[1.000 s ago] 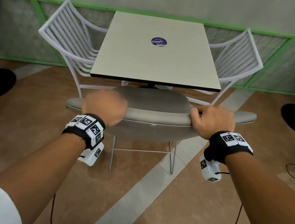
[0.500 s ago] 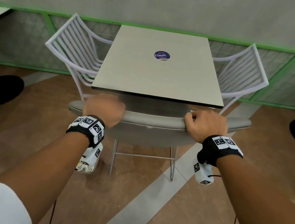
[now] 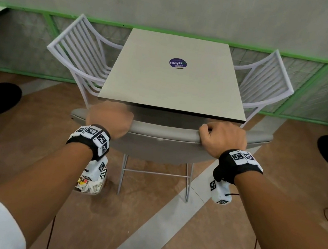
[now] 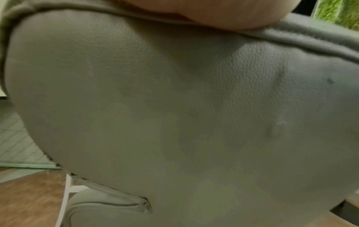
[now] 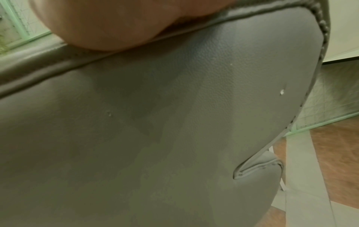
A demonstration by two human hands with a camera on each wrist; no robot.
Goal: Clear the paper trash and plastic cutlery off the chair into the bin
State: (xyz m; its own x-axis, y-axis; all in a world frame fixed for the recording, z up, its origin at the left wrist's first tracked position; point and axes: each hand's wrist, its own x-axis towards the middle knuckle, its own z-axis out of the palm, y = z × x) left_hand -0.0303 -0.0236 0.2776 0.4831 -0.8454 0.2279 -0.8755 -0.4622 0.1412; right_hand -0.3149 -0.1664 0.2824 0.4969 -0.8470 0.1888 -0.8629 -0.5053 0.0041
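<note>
**Chair gripped, bin already full of paper**

The square, matt table point(image 3: 175, 74) stands against the chair point(image 3: 163, 143), whose padded backrest is grey grained leatherette with a piped seam. Left hand point(image 3: 108, 120) and right hand point(image 3: 224, 139) curl over its top edge, fingers clamped. The seat is hidden, so what remains is unclear. The bin point(image 3: 89, 185), beside the chair's left leg, holds crumpled paper.

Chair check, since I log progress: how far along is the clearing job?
Looks mostly done: the bin on the floor beside the chair holds crumpled paper. In hand: left hand and right hand grip the top of the chair's backrest. Left: unclear, because the seat is hidden under the table.
</note>
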